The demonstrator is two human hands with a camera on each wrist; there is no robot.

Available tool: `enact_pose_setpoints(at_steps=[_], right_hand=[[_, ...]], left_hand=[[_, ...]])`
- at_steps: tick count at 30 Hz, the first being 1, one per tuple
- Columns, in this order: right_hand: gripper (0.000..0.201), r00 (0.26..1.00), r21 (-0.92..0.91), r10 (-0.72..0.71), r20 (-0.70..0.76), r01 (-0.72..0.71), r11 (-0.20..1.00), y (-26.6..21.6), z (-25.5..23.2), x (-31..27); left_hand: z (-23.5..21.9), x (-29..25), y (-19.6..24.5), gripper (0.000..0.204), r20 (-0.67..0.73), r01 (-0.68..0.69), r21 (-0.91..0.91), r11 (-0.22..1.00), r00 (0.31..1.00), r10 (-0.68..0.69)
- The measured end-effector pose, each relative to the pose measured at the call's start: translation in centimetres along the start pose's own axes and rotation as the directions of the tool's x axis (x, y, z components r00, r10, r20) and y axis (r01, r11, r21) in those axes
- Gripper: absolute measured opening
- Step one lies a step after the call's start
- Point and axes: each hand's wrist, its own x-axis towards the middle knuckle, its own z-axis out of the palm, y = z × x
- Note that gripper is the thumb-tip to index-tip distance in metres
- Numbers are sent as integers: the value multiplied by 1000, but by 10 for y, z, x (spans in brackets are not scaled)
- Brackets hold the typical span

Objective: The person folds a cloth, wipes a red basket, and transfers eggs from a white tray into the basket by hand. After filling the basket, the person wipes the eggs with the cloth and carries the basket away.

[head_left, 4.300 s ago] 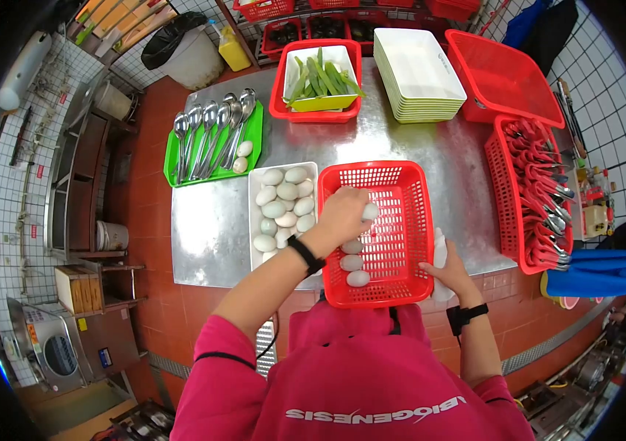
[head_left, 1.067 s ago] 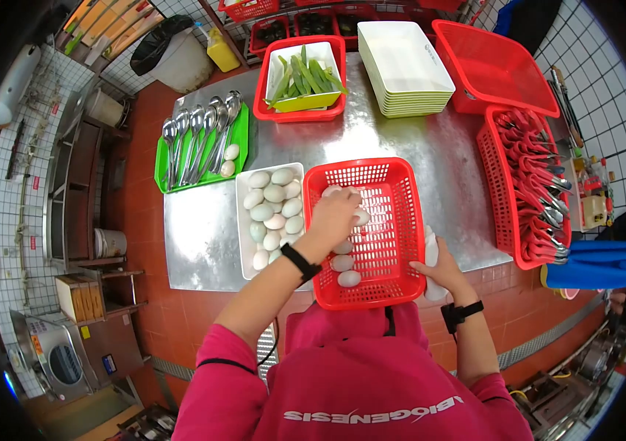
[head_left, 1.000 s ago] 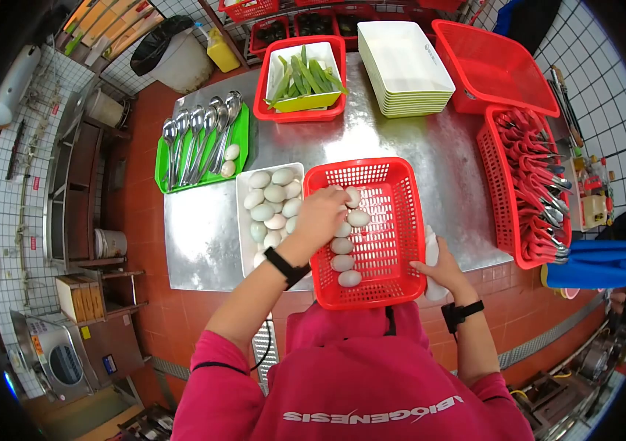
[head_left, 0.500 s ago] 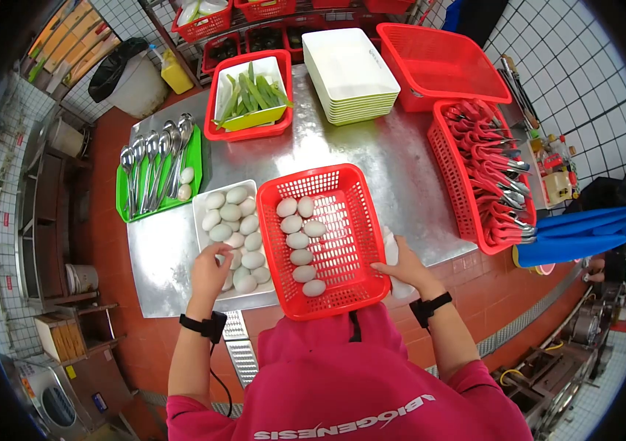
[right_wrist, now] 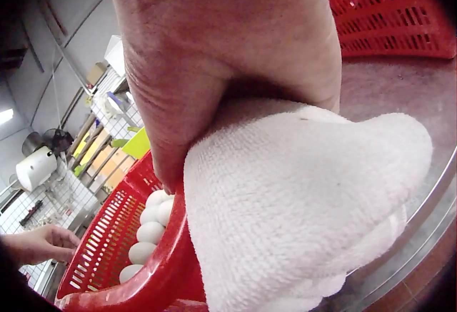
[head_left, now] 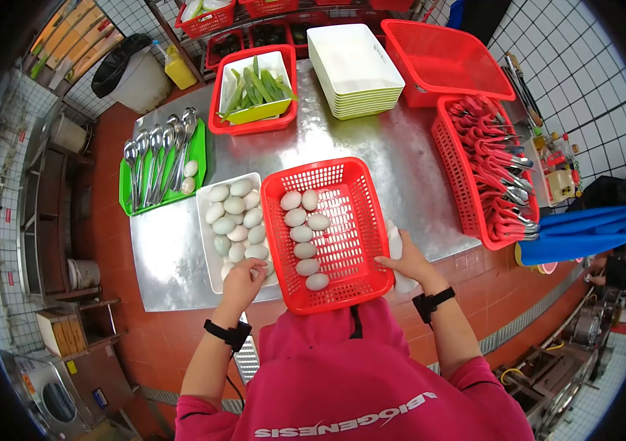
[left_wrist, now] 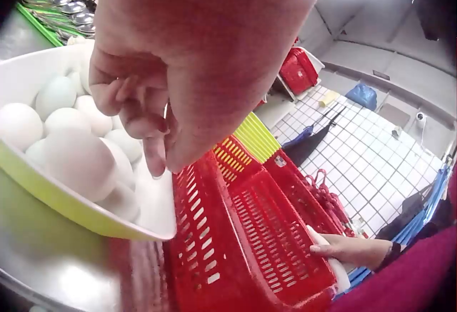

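Left hand [head_left: 243,283] over the near end of the white tray [left_wrist: 153,205], fingers loosely curled, nothing visible in their grasp! Just beyond those fingertips sits the nearest clear egg [head_left: 257,252], long axis roughly crosswise; this hand's much the closer. Right of these fingers, the red basket [head_left: 353,220]; past it, the right hand [head_left: 407,263] grips a white cloth [right_wrist: 307,197], thumb on the basket's rim. And the pink top [head_left: 349,367] reads "ABIOGENESIS"!

In the head view, the left hand [head_left: 243,281] partly hides pale oval eggs [head_left: 256,234]; dark lettering on the stacked white-and-green rectangular trays [head_left: 355,70] is illegibly small. The folded white terry cloth [right_wrist: 307,197] conceals most of the right hand's [right_wrist: 228,47] fingers.
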Motion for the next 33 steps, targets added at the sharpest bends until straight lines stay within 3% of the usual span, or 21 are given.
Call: enact_pose_setpoints(at_steps=[5, 15, 18, 21, 23, 24, 27, 29, 33], right_hand=[[107, 999, -78, -25, -31, 22, 997, 11, 2, 4], [105, 1000, -59, 20, -1, -20, 998, 4, -3, 2], [100, 996, -42, -20, -88, 16, 999, 22, -8, 12], [91, 983, 118, -7, -184, 29, 993, 25, -15, 22], [81, 850, -336, -355, -389, 228, 914, 21, -16, 24], [81, 849, -336, -354, -392, 226, 914, 20, -20, 25], [74, 830, -428, -455, -322, 301, 852, 3, -22, 22], [68, 968, -108, -234, -89, 224, 969, 0, -13, 25], [60, 995, 18, -93, 21, 92, 996, -12, 8, 14]], left_hand=[[7, -2, 2, 19, -1, -11, -30, 1000, 1000, 11], [17, -1, 8, 28, -5, 2, -26, 1000, 1000, -2], [13, -2, 19, 30, 41, 64, -3, 998, 997, -64], [14, -2, 19, 31, 45, 46, 11, 999, 998, -46], [17, -1, 17, 33, 20, 11, -23, 1000, 1000, -11], [18, 0, 16, 33, 21, 8, -22, 1000, 1000, -8], [17, 1, 18, 33, 39, 23, -15, 1000, 999, -22], [16, 1, 17, 33, 50, 21, -2, 1000, 999, -21], [20, 1, 9, 33, 49, 18, -14, 1000, 999, -17]])
